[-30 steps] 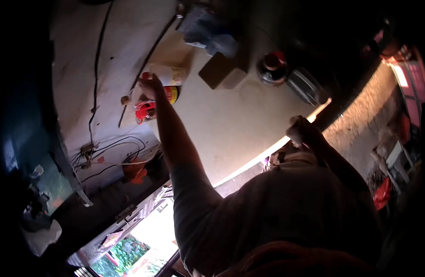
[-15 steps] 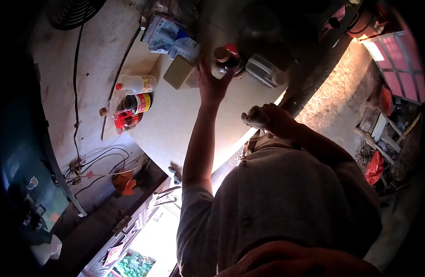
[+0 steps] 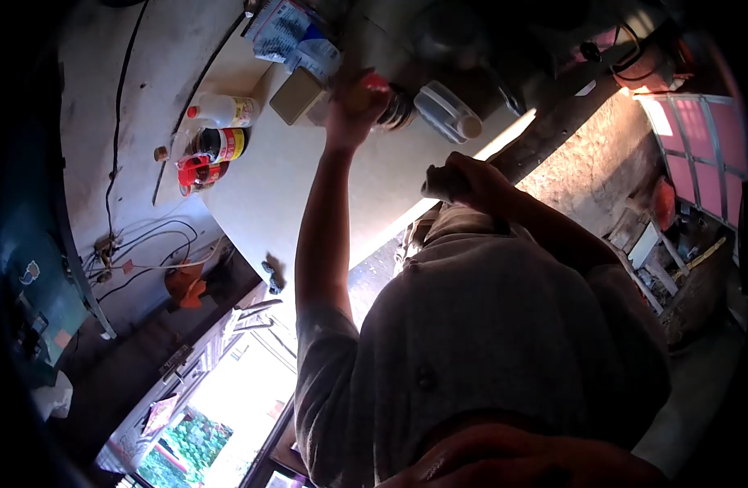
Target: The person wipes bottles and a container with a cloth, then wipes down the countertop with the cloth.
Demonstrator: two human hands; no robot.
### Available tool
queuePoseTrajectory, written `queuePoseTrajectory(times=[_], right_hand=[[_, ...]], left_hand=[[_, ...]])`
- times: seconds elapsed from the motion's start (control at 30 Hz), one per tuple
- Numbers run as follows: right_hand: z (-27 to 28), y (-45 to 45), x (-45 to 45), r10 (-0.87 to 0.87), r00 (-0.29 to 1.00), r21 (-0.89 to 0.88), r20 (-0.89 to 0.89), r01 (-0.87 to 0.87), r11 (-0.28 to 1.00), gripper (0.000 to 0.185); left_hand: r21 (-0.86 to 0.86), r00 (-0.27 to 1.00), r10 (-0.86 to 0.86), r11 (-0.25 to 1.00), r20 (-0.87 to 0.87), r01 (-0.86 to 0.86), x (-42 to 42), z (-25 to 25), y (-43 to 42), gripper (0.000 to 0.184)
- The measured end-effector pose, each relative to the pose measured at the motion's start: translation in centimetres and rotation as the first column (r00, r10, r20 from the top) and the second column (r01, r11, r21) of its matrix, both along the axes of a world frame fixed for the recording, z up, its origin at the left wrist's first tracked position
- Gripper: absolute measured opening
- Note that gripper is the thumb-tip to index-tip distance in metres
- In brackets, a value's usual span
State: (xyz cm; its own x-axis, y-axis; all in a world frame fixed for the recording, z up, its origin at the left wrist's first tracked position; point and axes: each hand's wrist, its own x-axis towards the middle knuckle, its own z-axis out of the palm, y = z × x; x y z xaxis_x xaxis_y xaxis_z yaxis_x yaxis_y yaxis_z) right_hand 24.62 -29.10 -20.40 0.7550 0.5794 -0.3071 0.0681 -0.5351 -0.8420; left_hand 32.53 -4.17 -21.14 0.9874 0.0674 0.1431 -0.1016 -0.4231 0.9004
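My left hand (image 3: 356,122) reaches over the white table (image 3: 272,187), its fingers closed around a lidded jar (image 3: 354,98) that shows only dimly between them. A red lid (image 3: 376,82) shows just beside these fingers, and a dark jar (image 3: 399,111) stands to the right. In my right hand (image 3: 481,184), near the table's front edge, is a bunched grey cloth (image 3: 445,184). A clear plastic container (image 3: 444,110) lies farther right, above that hand. Left of my left hand sits a tan rectangular box (image 3: 297,96).
Several bottles, among them a dark one with a yellow-red label (image 3: 223,145), lie at the table's left side. Blue-white packets (image 3: 291,39) rest at the back. A pan (image 3: 455,37) is dim at the back right. Cables (image 3: 146,264) hang along the left wall.
The whole view has shifted, with the table moving up and left. My left hand has moved slightly left with the jar, away from the dark jar. My right hand still holds the cloth.
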Motion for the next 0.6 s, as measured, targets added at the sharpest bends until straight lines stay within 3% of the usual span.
queuePoseTrajectory(times=[0.03,0.1,0.13,0.17,0.2,0.27,0.33,0.4,0.43,0.53,0.6], right_hand=[[0.1,0.1,0.3,0.044,0.998,0.03,0.05,-0.046,0.999,0.032],[-0.3,0.5,0.6,0.1,0.991,0.061,0.088,-0.105,0.993,0.033],[-1.0,0.7,1.0,0.258,0.966,0.073,0.026,-0.259,0.963,0.035],[-1.6,0.9,1.4,0.411,0.911,0.091,-0.029,-0.407,0.909,0.037],[-1.9,1.4,1.5,0.428,0.903,0.091,-0.029,-0.424,0.901,0.037],[-2.2,3.0,1.1,0.57,0.793,0.139,-0.215,-0.553,0.822,0.036],[-0.6,5.0,0.3,0.573,0.768,0.155,-0.286,-0.553,0.819,0.035],[-0.4,6.8,-1.1,0.452,0.892,-0.155,0.004,-0.446,0.881,0.033],[-1.3,7.4,-1.7,0.406,0.91,-0.021,0.084,-0.406,0.914,0.034],[-2.8,9.5,-4.0,0.225,0.926,0.291,-0.305,-0.134,0.947,0.036],[-2.1,10.3,-5.5,0.16,0.984,0.221,-0.074,-0.14,0.965,0.035]], left_hand=[[0.148,0.994,0.065,0.986,0.085,-0.077,-1.6,0.1,0.8,0.047],[-0.203,0.974,0.226,0.955,0.019,-0.218,-5.4,0.6,2.1,0.044],[-0.325,0.958,0.288,0.904,-0.017,-0.278,-7.8,2.5,2.2,0.044],[-0.333,0.928,0.356,0.867,-0.107,-0.371,-10.2,4.9,2.2,0.045],[-0.307,0.895,0.437,0.842,-0.093,-0.443,-12.3,6.4,2.4,0.045],[-0.29,0.795,0.578,0.74,-0.186,-0.606,-16.2,8.5,2.3,0.044],[-0.256,0.689,0.694,0.641,-0.211,-0.724,-19.7,7.9,2.9,0.045],[-0.23,0.607,0.756,0.563,-0.244,-0.794,-22.7,6.5,3.9,0.045],[-0.223,0.587,0.776,0.545,-0.231,-0.808,-24.3,5.3,4.6,0.05],[-0.323,0.562,0.798,0.484,-0.219,-0.813,-27.7,2.9,5.8,0.056],[-0.331,0.545,0.819,0.471,-0.181,-0.818,-29.1,1.7,6.0,0.053]])
